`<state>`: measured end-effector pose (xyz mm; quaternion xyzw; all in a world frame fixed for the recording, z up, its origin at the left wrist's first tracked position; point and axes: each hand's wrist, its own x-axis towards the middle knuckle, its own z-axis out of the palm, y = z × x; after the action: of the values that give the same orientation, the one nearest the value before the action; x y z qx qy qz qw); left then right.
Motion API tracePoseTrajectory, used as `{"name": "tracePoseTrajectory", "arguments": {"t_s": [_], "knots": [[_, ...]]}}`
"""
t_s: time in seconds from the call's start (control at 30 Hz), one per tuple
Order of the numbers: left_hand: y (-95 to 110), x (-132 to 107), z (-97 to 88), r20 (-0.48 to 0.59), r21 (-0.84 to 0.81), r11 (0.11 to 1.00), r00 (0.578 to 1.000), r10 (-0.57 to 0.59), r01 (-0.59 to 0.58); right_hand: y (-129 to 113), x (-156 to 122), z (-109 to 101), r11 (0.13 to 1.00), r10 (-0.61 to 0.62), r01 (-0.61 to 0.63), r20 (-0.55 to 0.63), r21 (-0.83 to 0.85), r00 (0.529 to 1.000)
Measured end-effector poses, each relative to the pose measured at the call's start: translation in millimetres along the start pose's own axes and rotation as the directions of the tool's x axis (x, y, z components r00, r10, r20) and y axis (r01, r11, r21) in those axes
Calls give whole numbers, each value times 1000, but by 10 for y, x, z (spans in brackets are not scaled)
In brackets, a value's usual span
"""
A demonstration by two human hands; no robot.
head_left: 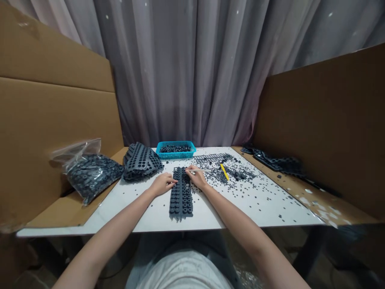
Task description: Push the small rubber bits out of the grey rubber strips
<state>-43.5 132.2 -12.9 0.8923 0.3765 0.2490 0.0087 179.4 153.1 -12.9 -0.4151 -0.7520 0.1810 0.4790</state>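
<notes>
A long black moulded rubber sheet (181, 192) with rows of round ring-shaped parts lies lengthwise before me on the white table. My left hand (162, 184) is at its left edge, thumb and fingertips closed against the upper half of the sheet. Between the curled fingers of my right hand (196, 176) is a thin white pen-like stick (201, 170). Its tip end is over the sheet's upper right part, and the fingertips hide the exact contact. Many small black bits (215, 174) are strewn to the right of the sheet.
A blue basket (176, 155) of black parts stands at the back. Left are stacked perforated black sheets (141, 160) and a clear bag (93, 172) of black rings. A yellow tool (224, 171) and a flat perforated sheet (212, 158) lie right. Cardboard walls (325, 132) flank the table.
</notes>
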Motion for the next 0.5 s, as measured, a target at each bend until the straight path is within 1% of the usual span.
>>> {"name": "tracePoseTrajectory", "arguments": {"t_s": [0.03,0.1,0.17,0.23,0.33,0.5], "knots": [[-2,-9,-6,-7,-9,1000,1000,-1,1,5,-19,-1,996,37,-39,21,83,999],[-8,-34,-28,-23,-27,1000,1000,-6,5,1,-60,13,971,103,-123,104,204,989],[-16,-62,-54,-41,-42,999,999,-19,18,-15,-96,36,945,140,-187,186,267,973],[-23,-83,-75,-55,-55,998,998,-36,33,-35,-120,50,932,160,-221,222,288,962],[-22,-96,-91,-54,-74,997,998,-40,36,-60,-134,43,939,149,-211,234,271,961],[7,-94,-105,-13,-99,995,1000,-6,5,-60,-133,36,955,73,-148,280,255,957]]}}
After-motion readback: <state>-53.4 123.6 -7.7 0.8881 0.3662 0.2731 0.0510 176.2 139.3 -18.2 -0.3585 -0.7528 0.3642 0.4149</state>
